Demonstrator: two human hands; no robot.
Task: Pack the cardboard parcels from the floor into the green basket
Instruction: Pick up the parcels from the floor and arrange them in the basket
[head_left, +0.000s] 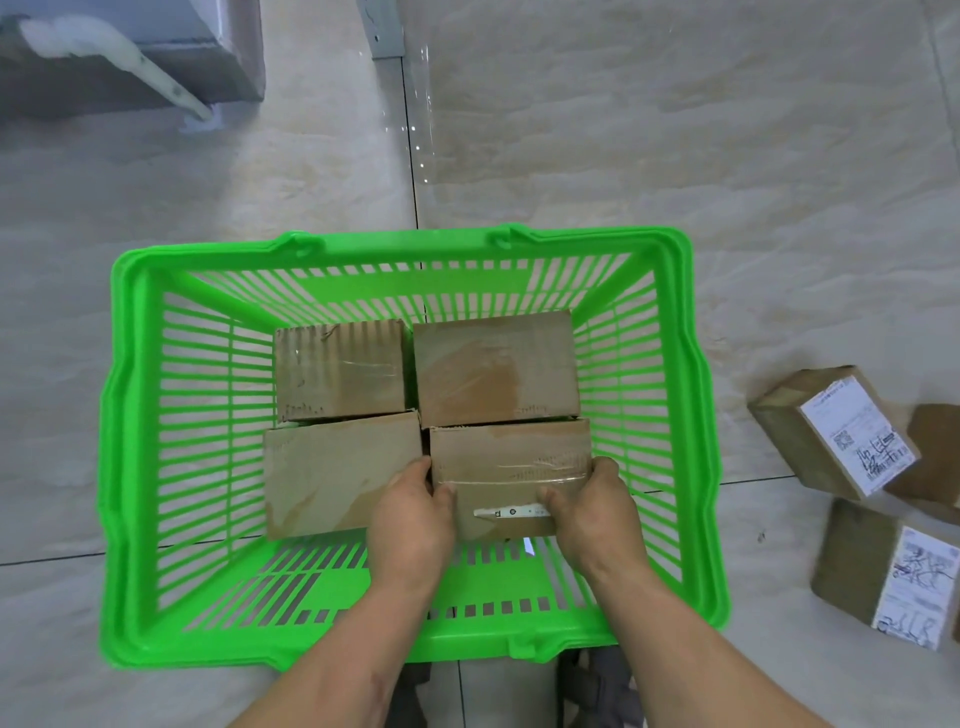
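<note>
Glossy beige tiled floor (675, 156); green slatted plastic basket (135, 467) at frame centre holds four brown cardboard parcels in a two-by-two layer; left hand (413, 525) and right hand (597, 514) grip the taped lower-right parcel (511, 467) by its side edges, fingers curled round it, seating it against its neighbours; step looks like placing the fourth box; next: let go, reach for the labelled cardboard parcels (831, 431) on the floor at right edge, start a second layer.
</note>
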